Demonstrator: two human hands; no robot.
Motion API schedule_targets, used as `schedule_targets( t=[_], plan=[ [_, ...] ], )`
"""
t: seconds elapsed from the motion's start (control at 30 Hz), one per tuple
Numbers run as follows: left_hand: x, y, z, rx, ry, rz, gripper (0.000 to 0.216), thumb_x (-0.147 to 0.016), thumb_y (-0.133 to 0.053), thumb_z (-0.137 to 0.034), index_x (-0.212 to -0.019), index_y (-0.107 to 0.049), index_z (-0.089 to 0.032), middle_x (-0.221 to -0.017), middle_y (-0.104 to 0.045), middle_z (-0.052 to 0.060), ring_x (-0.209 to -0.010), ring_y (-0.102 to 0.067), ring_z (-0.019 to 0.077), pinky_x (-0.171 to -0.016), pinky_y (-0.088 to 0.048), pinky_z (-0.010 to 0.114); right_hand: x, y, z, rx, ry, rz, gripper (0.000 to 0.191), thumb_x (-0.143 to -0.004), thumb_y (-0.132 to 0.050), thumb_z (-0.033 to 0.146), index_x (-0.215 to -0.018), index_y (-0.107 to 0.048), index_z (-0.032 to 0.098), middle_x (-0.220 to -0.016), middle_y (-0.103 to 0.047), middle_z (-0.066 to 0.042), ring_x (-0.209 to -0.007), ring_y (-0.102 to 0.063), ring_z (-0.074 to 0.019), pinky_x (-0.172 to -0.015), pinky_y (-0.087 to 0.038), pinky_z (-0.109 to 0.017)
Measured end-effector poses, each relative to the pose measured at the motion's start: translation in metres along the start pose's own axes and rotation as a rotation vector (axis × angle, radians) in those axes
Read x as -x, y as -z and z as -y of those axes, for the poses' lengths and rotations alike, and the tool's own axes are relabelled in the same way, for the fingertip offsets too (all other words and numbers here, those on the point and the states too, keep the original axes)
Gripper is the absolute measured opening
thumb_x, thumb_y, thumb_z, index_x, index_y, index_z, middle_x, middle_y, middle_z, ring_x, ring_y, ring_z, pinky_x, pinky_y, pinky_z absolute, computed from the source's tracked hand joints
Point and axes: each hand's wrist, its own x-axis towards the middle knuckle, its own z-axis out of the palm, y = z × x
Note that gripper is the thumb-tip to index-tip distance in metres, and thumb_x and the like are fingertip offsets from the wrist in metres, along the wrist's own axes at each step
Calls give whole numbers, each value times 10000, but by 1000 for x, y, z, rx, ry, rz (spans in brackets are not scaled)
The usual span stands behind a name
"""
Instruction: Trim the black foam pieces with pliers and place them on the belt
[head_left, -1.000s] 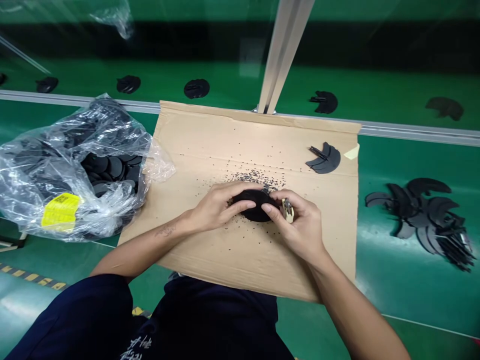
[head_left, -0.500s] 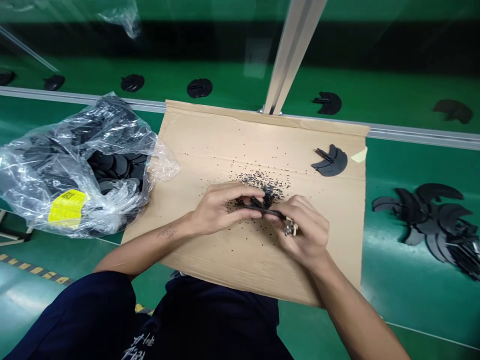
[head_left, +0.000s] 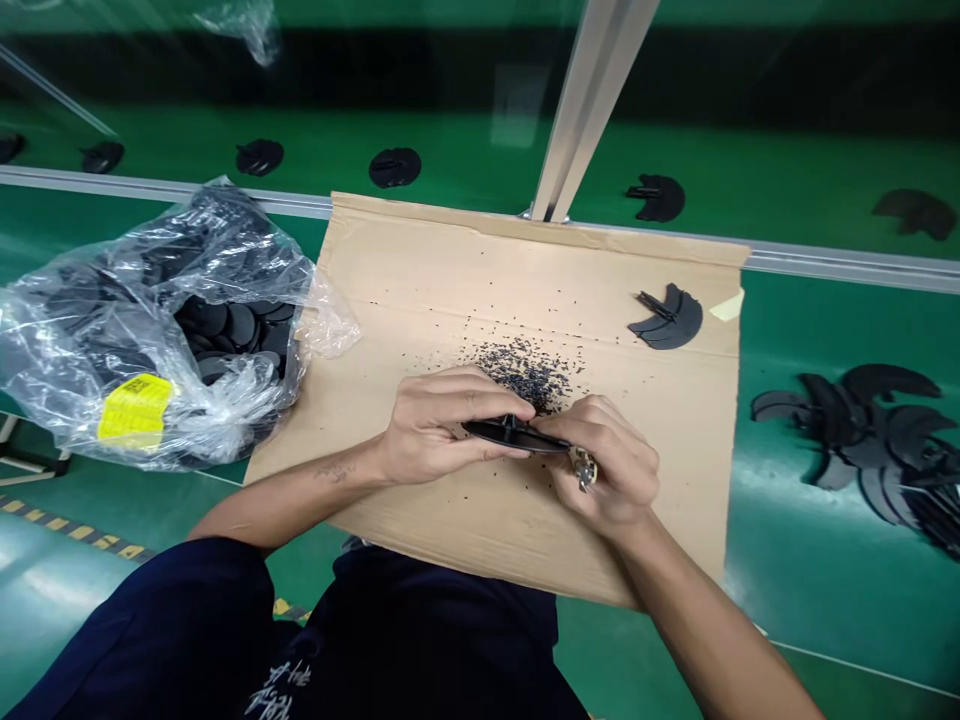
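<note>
A thin black round plastic part (head_left: 510, 432) with a raised piece on its face is held nearly edge-on over the cardboard. My left hand (head_left: 431, 425) pinches it between thumb and fingers from the left. My right hand (head_left: 611, 465) is closed at the part's right end, around a small tool (head_left: 585, 468) whose mottled, metallic end pokes out below the fingers; the rest of it is hidden. Small black shavings (head_left: 529, 375) lie heaped and scattered on the cardboard sheet (head_left: 420, 250) just beyond my hands.
On the left stands a clear plastic bag (head_left: 82, 330) of black discs with a yellow label (head_left: 135, 410). One fan-shaped black part (head_left: 671, 318) lies at the cardboard's upper right. More black parts (head_left: 855, 425) are piled on the green table. A metal post (head_left: 592, 110) rises behind.
The black part has turned, showing more of its flat rounded face, and sits slightly lower. Both hands keep their hold with small finger shifts.
</note>
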Motion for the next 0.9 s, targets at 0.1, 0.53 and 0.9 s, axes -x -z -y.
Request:
schedule_targets(
  t=[0.1,0.53,0.9],
  plan=[
    [1,-1,-1,-26,-11,-7,202,-895,-752,-268,-1081,-747,-189,-888,-793,61,-815,-738,150,-747,-617,290,0,0,0,-26,-4,1,231,-884,-614,137,-1092,-652,233,-805,-705,-52,-628,-607,-182,-580,-470,-349],
    [1,2,0,-97,-92,37,186,-924,-714,-248,-1089,-734,-164,-938,-793,74,-861,-746,149,-790,-621,282,-1,-2,1,-85,-54,15,185,-882,-642,120,-1031,-673,224,-813,-716,-50,-674,-646,-176,-639,-524,-344],
    [-5,13,4,446,407,219,490,-1015,-455,-574,-1126,-758,-205,-1074,-777,109,-983,-732,183,-855,-608,343,-8,1,7,-246,-231,-30,52,-885,-725,226,-927,-696,225,-771,-726,-43,-651,-660,-183,-632,-552,-357]
  ],
)
